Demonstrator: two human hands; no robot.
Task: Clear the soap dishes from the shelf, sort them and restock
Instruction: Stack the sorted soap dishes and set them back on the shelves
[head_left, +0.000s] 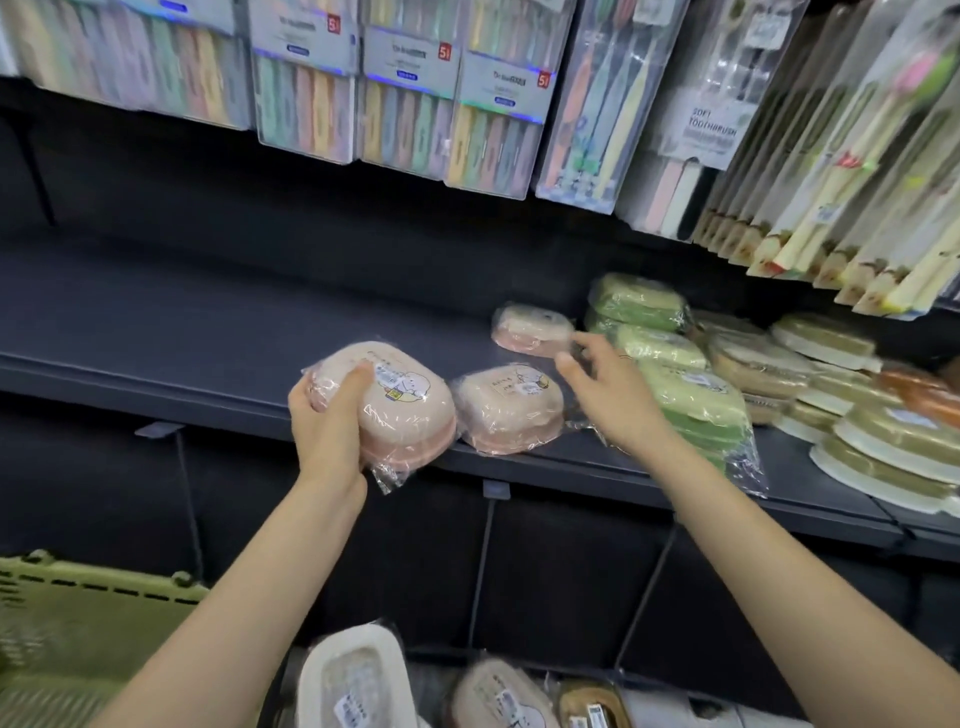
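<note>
Two pink soap dishes are lying on the shelf — the rear pink dish just beyond the right hand, the front pink dish beside it, toward the left. Fingers spread and holding nothing, the right hand is nearer both. The left hand is gripping a third pink dish at the shelf edge — its long axis is running left-right.

I'm standing in a shop aisle: packaged toothbrushes hang from pegs above my dark shelf, wrapped soap dishes carry price stickers, and a green shopping basket sits below.
</note>
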